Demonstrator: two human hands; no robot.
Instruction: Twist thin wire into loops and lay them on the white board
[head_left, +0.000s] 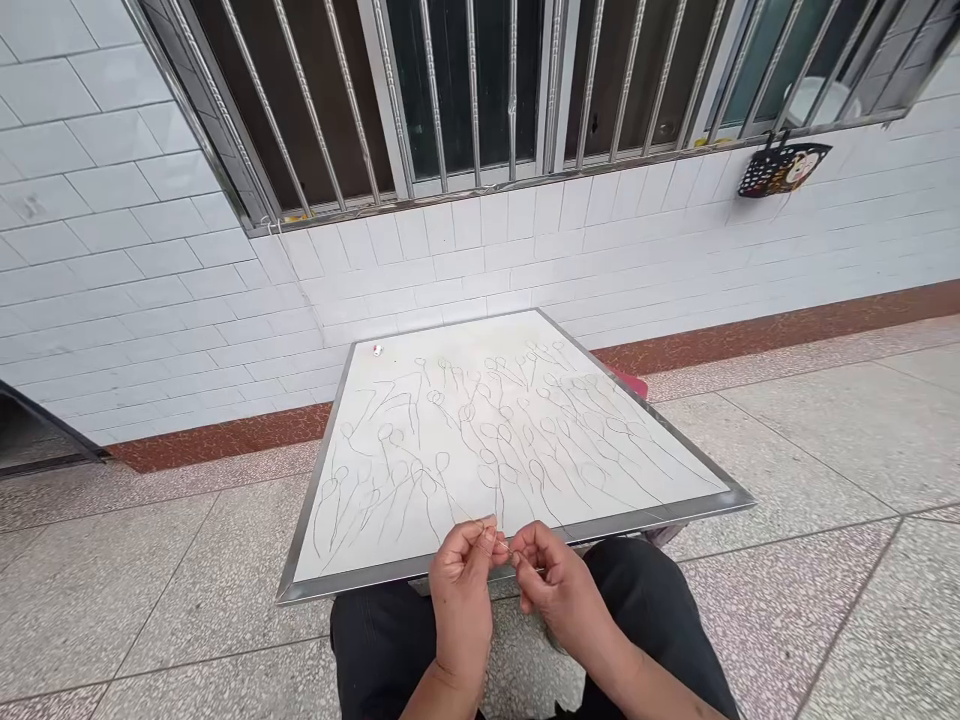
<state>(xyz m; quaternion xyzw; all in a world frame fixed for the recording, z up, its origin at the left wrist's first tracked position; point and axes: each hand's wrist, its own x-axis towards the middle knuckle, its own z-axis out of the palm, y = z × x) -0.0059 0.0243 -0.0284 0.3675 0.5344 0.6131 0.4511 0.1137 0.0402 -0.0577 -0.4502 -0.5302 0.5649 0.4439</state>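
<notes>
Both of my hands are close together in front of the table's near edge, over my lap. My left hand (469, 565) pinches a thin wire (504, 545) between thumb and fingertips. Just right of it, my right hand (551, 575) pinches the same wire, which spans the small gap between the fingers. Its exact shape inside the fingers is hidden. Beyond the hands, several thin dark wires with looped ends (536, 470) lie spread over the white table (450, 345) with its grey metal rim.
A small white and red object (377, 350) lies at the table's far left corner. Behind stands a white tiled wall (465, 265) with barred windows (472, 90). A dark patterned bag (784, 168) hangs from the bars at right. Something red (634, 384) shows beside the table's right edge.
</notes>
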